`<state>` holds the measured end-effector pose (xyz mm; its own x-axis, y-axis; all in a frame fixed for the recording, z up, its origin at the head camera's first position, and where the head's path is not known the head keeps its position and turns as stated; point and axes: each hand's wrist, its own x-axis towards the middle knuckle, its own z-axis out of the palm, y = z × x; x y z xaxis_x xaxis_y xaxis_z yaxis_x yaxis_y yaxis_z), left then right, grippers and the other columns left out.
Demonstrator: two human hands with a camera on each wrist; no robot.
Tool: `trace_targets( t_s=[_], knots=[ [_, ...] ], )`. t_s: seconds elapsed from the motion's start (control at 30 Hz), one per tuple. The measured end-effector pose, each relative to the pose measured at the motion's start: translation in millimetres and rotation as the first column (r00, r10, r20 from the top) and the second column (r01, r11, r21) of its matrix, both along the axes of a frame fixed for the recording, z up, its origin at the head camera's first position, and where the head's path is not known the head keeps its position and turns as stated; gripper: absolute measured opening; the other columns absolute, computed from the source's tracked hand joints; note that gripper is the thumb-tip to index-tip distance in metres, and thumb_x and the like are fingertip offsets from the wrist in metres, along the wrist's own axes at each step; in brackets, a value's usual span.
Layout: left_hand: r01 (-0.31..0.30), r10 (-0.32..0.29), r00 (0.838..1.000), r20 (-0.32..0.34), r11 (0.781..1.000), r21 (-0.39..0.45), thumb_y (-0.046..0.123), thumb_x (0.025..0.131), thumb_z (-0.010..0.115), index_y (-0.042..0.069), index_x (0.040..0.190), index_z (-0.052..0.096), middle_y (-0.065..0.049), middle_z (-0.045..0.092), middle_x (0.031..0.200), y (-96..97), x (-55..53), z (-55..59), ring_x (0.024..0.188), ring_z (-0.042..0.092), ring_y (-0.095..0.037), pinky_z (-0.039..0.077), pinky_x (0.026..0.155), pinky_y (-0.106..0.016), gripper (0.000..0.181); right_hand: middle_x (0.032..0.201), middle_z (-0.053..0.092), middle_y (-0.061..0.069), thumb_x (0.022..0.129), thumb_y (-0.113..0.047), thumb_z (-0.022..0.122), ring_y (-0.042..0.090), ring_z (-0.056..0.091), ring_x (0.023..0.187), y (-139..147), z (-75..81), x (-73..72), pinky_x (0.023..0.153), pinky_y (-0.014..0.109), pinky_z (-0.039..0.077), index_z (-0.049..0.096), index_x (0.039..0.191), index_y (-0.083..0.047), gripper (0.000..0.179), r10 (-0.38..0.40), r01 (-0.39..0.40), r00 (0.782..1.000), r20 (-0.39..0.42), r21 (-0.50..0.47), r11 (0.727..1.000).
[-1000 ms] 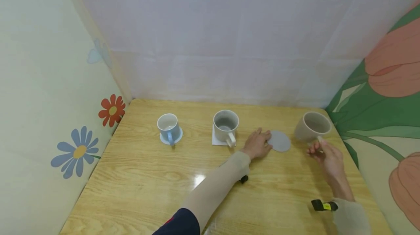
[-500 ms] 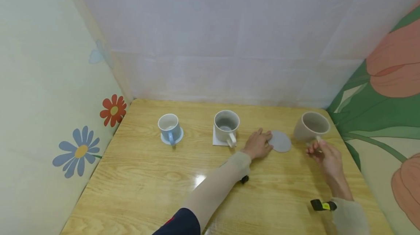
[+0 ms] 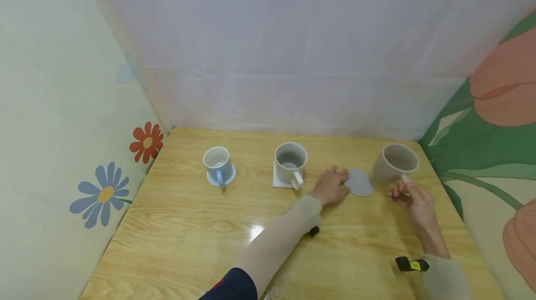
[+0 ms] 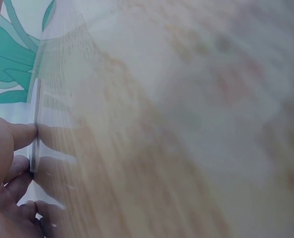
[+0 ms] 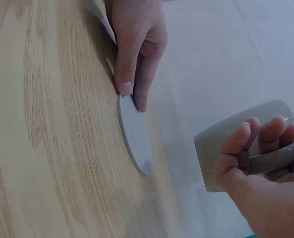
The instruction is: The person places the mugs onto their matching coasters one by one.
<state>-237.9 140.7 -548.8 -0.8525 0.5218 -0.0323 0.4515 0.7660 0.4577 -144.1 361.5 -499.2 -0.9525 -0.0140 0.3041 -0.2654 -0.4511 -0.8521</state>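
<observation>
With thumb and fingers at its left edge, my left hand [image 3: 331, 187] holds a round grey coaster [image 3: 360, 183] that lies flat on the table. In the right wrist view the thumb and a finger press the rim of this coaster [image 5: 135, 131]. My right hand [image 3: 416, 200] grips a light grey mug [image 3: 389, 167] by its handle, fingers curled through it. That mug [image 5: 216, 144] hangs above the table, to the right of the coaster, apart from it. Only the left fingers and the coaster's thin edge [image 4: 36, 109] show clearly in the left wrist view.
A grey-white mug [image 3: 289, 167] stands on a square white coaster [image 3: 278, 182], left of my left hand. Farther left a small blue mug [image 3: 219, 170] sits on a round pale blue coaster [image 3: 231, 177]. Walls border the wooden table [image 3: 188, 239] at the back and both sides.
The mug in my right hand has shifted slightly left towards the coaster. My left hand stays at the coaster's edge. The whole head view has drifted a little.
</observation>
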Motion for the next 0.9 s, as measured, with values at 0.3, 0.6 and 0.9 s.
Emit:
trace_targets(
  t_s=[0.3,0.6,0.9],
  knots=[
    [-0.004,0.003,0.999,-0.037,1.0,-0.027,0.04,0.108,0.063,0.023,0.16,0.051,0.012,0.041,0.169,-1.3,-2.3,-2.5,0.163,0.029,-0.023,0.019,0.134,-0.032,0.056,0.087,0.065,0.012,0.116,-0.007,0.033,0.02,0.072,0.085,-6,-3.0,-3.0,0.078,0.028,0.064,0.061,0.09,0.008,0.041,0.003,-0.003,1.0,-0.006,-0.026,1.0],
    [-0.004,0.004,1.0,-0.021,1.0,0.006,0.039,0.108,0.063,0.023,0.159,0.052,0.012,0.041,0.169,2.0,-0.7,-5.2,0.163,0.029,-0.023,0.018,0.134,-0.032,0.055,0.086,0.066,0.011,0.116,-0.007,0.034,0.02,0.073,0.085,-7,-3.5,0.6,0.079,0.028,0.063,0.062,0.092,0.007,0.039,0.011,-0.011,1.0,0.001,-0.013,1.0],
    [0.005,-0.005,1.0,-0.005,1.0,0.028,0.038,0.109,0.062,0.022,0.16,0.05,0.009,0.04,0.17,-0.5,0.8,-1.5,0.163,0.028,-0.024,0.019,0.135,-0.036,0.055,0.086,0.065,0.012,0.116,-0.006,0.035,0.021,0.074,0.084,-12,-5.3,-0.4,0.079,0.029,0.064,0.06,0.09,0.006,0.038,0.004,-0.004,1.0,0.007,-0.022,1.0]
  ],
)
